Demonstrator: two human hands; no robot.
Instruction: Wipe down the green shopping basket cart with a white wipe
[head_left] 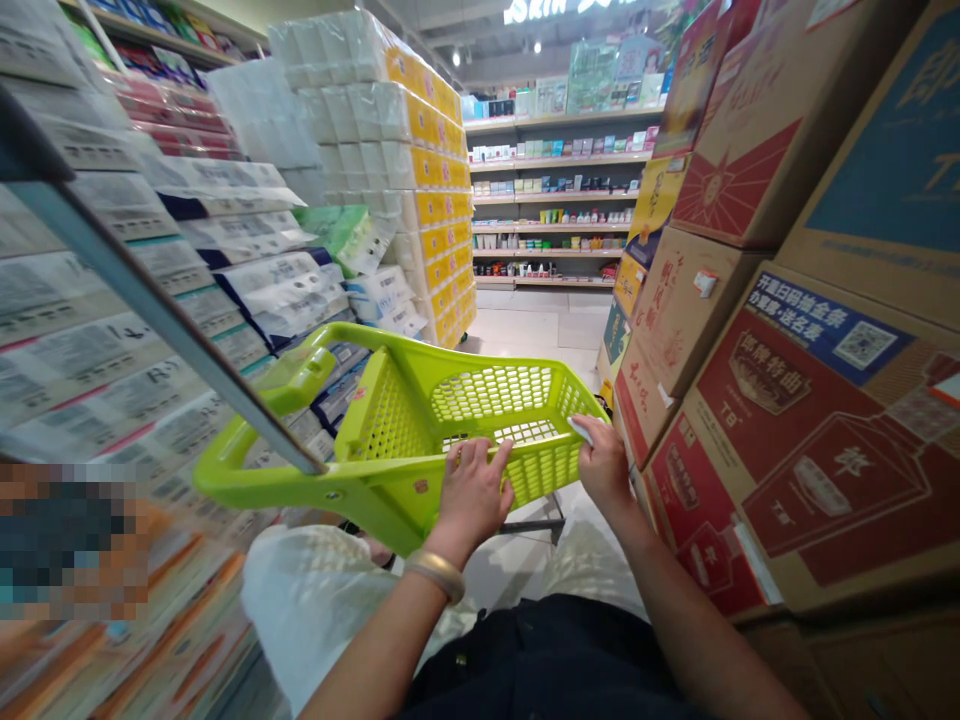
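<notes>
Hands sit on the near rim of a lime-green shopping basket, which stands tilted on its wheeled frame in a narrow aisle. The left hand, a gold bangle on its wrist, lies over the middle of that rim with the fingers hooked down over the edge, a loose hold rather than a clench. The right hand is closed around the basket's near right corner, just beside the stacked cardboard boxes. Inside the basket only its mesh walls and bottom show. Its long green handle juts out to the left, untouched, under a grey shelf rail and close to the tissue packs.

By the look of it, the step in hand is steadying or steering the basket by its rim, not by the handle. Any shift from this position calls for care on both sides: the right corner is almost against the boxes, and the handle is crowded by the left shelving. Open floor lies ahead, towards the far shelves, past the tall stack of paper rolls.
</notes>
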